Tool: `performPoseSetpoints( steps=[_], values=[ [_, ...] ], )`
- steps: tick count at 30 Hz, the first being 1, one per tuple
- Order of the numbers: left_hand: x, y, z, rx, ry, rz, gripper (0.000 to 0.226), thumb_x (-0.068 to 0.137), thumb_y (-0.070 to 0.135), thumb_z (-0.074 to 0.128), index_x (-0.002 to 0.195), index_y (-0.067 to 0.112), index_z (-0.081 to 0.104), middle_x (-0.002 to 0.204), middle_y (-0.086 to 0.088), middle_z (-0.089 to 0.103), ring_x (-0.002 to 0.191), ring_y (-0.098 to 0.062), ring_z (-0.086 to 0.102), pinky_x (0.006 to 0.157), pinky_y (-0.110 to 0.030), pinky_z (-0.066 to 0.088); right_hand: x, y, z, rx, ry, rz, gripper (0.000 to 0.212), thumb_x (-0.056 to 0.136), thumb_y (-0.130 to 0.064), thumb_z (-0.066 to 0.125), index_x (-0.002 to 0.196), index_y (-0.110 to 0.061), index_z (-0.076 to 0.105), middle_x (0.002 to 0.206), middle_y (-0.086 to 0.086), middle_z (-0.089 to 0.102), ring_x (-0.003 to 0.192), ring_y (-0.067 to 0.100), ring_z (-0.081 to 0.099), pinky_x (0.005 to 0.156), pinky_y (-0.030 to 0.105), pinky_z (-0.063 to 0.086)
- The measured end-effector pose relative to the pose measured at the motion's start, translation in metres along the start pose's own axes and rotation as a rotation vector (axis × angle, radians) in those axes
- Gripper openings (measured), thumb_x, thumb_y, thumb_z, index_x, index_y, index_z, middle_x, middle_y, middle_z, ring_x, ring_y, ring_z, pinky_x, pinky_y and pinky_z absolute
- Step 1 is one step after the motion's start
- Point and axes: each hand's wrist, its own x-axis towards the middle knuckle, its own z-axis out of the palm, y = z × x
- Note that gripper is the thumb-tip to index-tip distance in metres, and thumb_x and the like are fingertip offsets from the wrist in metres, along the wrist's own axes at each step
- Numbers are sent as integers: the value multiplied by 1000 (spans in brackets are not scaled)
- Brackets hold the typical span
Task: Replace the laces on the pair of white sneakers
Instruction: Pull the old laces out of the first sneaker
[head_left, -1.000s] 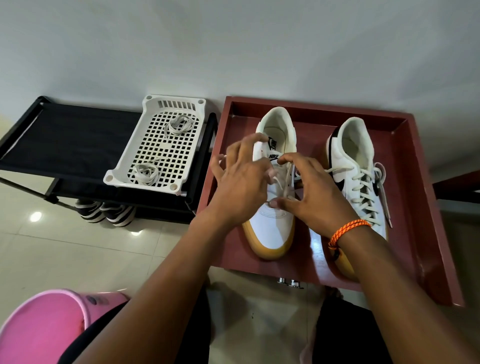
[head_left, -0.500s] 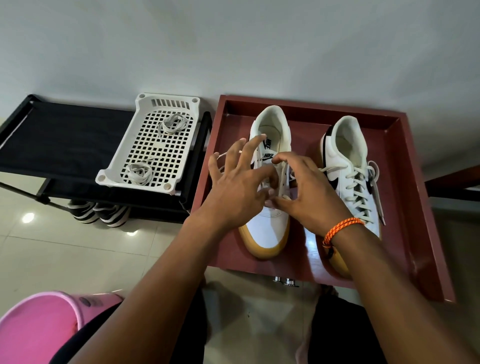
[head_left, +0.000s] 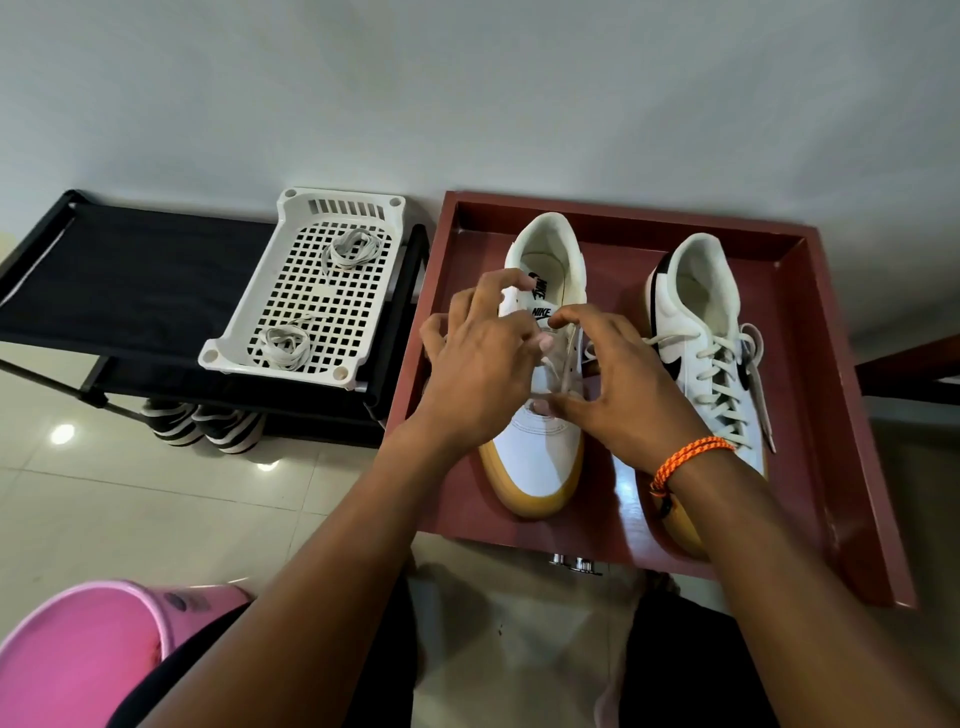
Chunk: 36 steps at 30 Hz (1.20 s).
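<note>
You've got one view only: wide-angle head cam, looking forward and steeply down. Your forearms enter from the bottom edge, close to the lens. Dark red rimmed wooden tray (head_left: 852, 415) sits centre-right, black fabric-topped rack (head_left: 130, 291) left, grey wall across the top. Straight edges bow near the borders. No second view to overlap.

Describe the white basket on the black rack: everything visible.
The white plastic basket is a shallow rectangular tray with a square-grid floor, a slotted far wall and round sockets at its corners. It sits flat on the black fabric shoe rack, at the rack's right end, beside the red tray. Two coiled whitish lace bundles lie inside, apart: one near the far end, one at the near end. Neither hand touches it.
</note>
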Motion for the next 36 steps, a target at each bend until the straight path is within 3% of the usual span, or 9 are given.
performPoseSetpoints(
  steps=[4,7,10,13,17,20,24,30,36],
  values=[
    [7,-10,-13,-161,101,-169,20,108,37,59,90,29,62,145,9,47,131,-14,44,106,-49,29,-2,-2,-1,14,2,10,79,76,-32,94,141,-42,49,142,-7,48,116,11,52,92,28,49],
    [4,-14,-17,-86,109,-99,13,107,33,56,104,31,69,153,10,45,143,-19,40,114,-59,26,-3,-3,-1,18,-5,13,79,76,-31,94,140,-42,49,142,-7,47,115,14,55,95,36,55],
    [-6,-5,-9,65,-116,84,14,104,40,59,104,39,73,174,12,20,161,-23,13,121,-62,12,-2,-2,-1,19,-5,-2,78,79,-30,92,142,-43,48,144,-9,47,114,11,55,89,25,52],
    [-10,-2,1,167,-204,96,14,101,42,65,98,34,76,179,7,4,163,-28,4,119,-68,17,-2,-1,-1,19,-9,-6,74,83,-29,88,142,-43,47,143,-10,46,111,10,56,82,15,47],
    [-6,-8,3,35,-82,100,13,97,44,70,90,35,77,173,10,25,155,-28,21,112,-58,25,-1,-2,0,19,-1,1,78,79,-30,92,143,-40,49,142,-8,48,117,7,52,83,8,40],
    [-2,-8,1,-61,-20,34,14,97,44,70,87,35,76,164,14,40,147,-26,33,111,-55,29,-1,-5,2,28,6,1,79,76,-32,94,141,-40,49,142,-7,49,118,12,56,88,21,50],
    [7,-13,-4,-298,87,5,22,98,48,63,78,42,69,141,13,58,128,-25,59,101,-58,50,-2,-6,3,17,15,7,75,76,-31,94,136,-39,50,137,-6,49,114,14,56,91,32,51],
    [4,-1,-25,-1027,37,-192,30,113,20,53,86,10,65,109,-12,80,99,-25,73,88,-35,59,-3,-9,1,28,10,23,74,78,-30,93,137,-38,51,139,-9,48,114,8,50,92,29,46],
    [4,5,-19,-1359,-43,-353,32,114,25,50,86,9,55,72,-2,53,60,-14,51,79,-42,64,-4,-10,0,20,11,28,73,77,-31,94,135,-40,51,135,-11,49,113,10,53,89,28,46]
  ],
)
